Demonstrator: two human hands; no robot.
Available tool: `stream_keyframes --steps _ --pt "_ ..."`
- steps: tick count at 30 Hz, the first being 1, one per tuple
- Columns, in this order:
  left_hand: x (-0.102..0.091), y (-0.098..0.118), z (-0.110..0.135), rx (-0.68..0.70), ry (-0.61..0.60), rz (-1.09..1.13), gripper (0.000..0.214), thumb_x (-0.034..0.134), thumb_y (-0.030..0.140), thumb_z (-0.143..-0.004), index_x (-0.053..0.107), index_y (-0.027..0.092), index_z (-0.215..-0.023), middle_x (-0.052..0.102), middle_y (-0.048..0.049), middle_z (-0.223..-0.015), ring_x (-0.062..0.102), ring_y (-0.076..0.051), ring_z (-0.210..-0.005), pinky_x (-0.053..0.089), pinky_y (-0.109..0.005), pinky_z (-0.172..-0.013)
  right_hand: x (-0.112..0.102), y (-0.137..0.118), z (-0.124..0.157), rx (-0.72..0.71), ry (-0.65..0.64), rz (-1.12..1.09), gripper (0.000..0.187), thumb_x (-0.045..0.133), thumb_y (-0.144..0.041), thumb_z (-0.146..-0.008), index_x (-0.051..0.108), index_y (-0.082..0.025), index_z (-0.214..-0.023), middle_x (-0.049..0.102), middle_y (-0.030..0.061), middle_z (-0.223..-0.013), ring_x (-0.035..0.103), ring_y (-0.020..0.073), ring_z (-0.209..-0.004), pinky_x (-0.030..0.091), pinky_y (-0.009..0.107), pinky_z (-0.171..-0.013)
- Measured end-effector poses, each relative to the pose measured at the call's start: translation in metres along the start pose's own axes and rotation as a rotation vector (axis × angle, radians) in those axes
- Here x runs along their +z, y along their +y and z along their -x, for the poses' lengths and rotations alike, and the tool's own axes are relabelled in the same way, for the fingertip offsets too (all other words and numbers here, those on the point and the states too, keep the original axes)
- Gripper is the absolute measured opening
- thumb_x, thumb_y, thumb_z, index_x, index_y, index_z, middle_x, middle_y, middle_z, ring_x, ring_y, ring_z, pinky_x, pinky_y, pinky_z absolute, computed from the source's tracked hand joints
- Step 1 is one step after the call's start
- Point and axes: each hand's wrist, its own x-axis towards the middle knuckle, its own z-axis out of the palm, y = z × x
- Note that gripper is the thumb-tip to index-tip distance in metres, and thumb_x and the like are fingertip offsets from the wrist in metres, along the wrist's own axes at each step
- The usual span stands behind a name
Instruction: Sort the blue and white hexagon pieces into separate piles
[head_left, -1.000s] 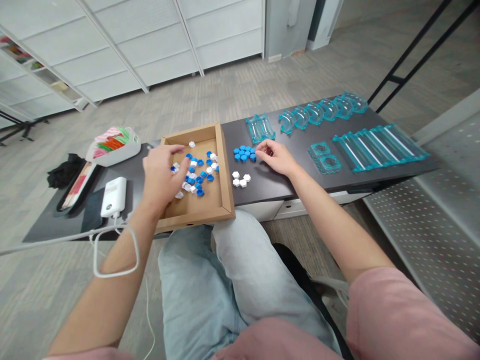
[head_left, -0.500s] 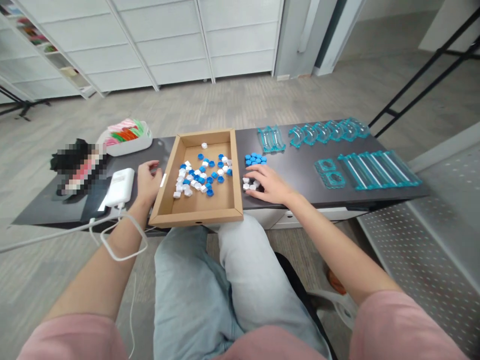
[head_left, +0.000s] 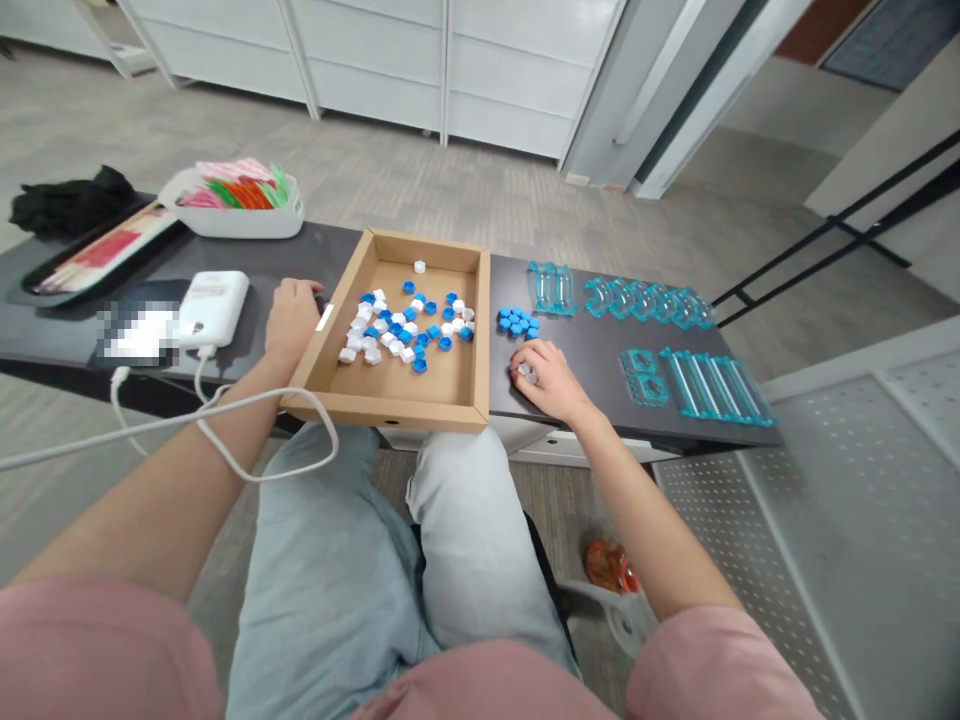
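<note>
A cardboard tray on the dark table holds several blue and white hexagon pieces. My left hand rests on the table against the tray's left wall, its fingers bent down out of sight. My right hand lies just right of the tray, fingers curled over the small group of white hexagon pieces; one shows at the fingertips. A pile of blue hexagon pieces sits a little beyond that hand.
Clear teal track parts lie to the right: short ones, curved ones, square ones, long tubes. On the left are a white power bank with its cable, a white basket and a black tray.
My left hand left the tray and settled beside its left wall. My right hand moved from the blue pile down onto the white pieces and closed over them. The view swung left.
</note>
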Motion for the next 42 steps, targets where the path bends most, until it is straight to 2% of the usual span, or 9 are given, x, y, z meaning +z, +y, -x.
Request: stream_keyframes --steps 6,11,16,20,25,30,33,37,42 --pt "0.000 0.004 0.003 0.003 -0.010 0.018 0.047 0.049 0.023 -0.110 0.063 0.007 -0.152 0.058 -0.0265 -0.165 0.053 -0.035 -0.147 0.043 -0.056 -0.132 -0.014 0.004 0.018 0.128 0.128 0.017 0.016 0.068 -0.045 -0.106 0.074 -0.030 -0.109 0.080 0.0149 -0.128 0.068 0.0427 -0.126 0.046 0.061 -0.109" --pt "0.004 0.003 0.002 0.026 0.039 -0.008 0.044 0.054 0.022 -0.107 0.065 0.005 -0.146 0.065 -0.0292 -0.159 0.057 -0.036 -0.139 0.045 -0.056 -0.125 -0.026 -0.033 -0.006 0.091 0.208 0.012 0.022 0.065 -0.050 -0.109 0.074 -0.031 -0.117 0.081 0.0138 -0.124 0.068 0.0437 -0.122 0.046 0.061 -0.108" --pt "0.004 0.002 0.002 0.037 0.020 -0.030 0.050 0.051 0.028 -0.109 0.063 0.005 -0.151 0.063 -0.0290 -0.163 0.058 -0.037 -0.144 0.045 -0.054 -0.126 -0.025 -0.085 -0.073 -0.055 -0.045 0.102 0.023 0.067 -0.044 -0.111 0.079 -0.029 -0.123 0.083 0.0111 -0.122 0.069 0.0360 -0.119 0.043 0.052 -0.107" --pt "0.005 0.003 0.003 0.026 0.018 -0.023 0.053 0.049 0.028 -0.104 0.065 0.008 -0.151 0.062 -0.0328 -0.163 0.058 -0.044 -0.148 0.045 -0.059 -0.126 -0.006 -0.102 -0.117 -0.018 -0.300 0.273 0.022 0.075 -0.037 -0.106 0.082 -0.027 -0.125 0.084 0.0128 -0.135 0.070 0.0391 -0.126 0.040 0.051 -0.103" --pt "0.008 0.004 0.003 0.021 0.049 0.024 0.055 0.050 0.032 -0.102 0.066 0.011 -0.151 0.062 -0.0348 -0.162 0.056 -0.050 -0.152 0.043 -0.063 -0.127 0.010 -0.105 -0.130 -0.025 -0.346 0.413 0.016 0.074 -0.027 -0.105 0.084 -0.026 -0.118 0.086 0.0138 -0.129 0.072 0.0401 -0.127 0.039 0.052 -0.105" --pt "0.006 0.005 0.004 0.020 0.058 0.001 0.053 0.049 0.029 -0.102 0.066 0.012 -0.149 0.062 -0.0325 -0.162 0.055 -0.047 -0.152 0.044 -0.062 -0.127 -0.006 -0.107 -0.122 -0.062 -0.268 0.263 0.025 0.066 -0.031 -0.112 0.084 -0.028 -0.128 0.083 0.0108 -0.126 0.072 0.0342 -0.123 0.038 0.048 -0.106" --pt "0.004 0.005 0.003 0.030 0.024 -0.052 0.054 0.047 0.028 -0.104 0.065 0.007 -0.151 0.062 -0.0318 -0.161 0.056 -0.043 -0.149 0.045 -0.059 -0.127 -0.032 -0.092 -0.110 -0.069 -0.123 0.120 0.031 0.057 -0.036 -0.118 0.083 -0.030 -0.131 0.081 0.0094 -0.125 0.072 0.0293 -0.112 0.039 0.048 -0.109" --pt "0.003 0.005 0.004 0.035 0.034 -0.056 0.050 0.050 0.029 -0.104 0.065 0.008 -0.148 0.062 -0.0310 -0.161 0.056 -0.042 -0.146 0.046 -0.060 -0.126 -0.065 -0.038 -0.086 0.014 0.101 -0.062 0.025 0.065 -0.047 -0.111 0.078 -0.028 -0.119 0.079 0.0082 -0.115 0.068 0.0275 -0.099 0.049 0.047 -0.102" --pt "0.002 0.007 0.006 0.011 0.045 -0.053 0.048 0.047 0.029 -0.105 0.066 0.010 -0.145 0.062 -0.0317 -0.161 0.058 -0.043 -0.145 0.046 -0.060 -0.127 -0.068 0.037 -0.050 0.220 0.337 -0.263 0.041 0.078 -0.066 -0.094 0.064 -0.030 -0.104 0.072 0.0016 -0.096 0.063 0.0239 -0.085 0.053 0.041 -0.085"
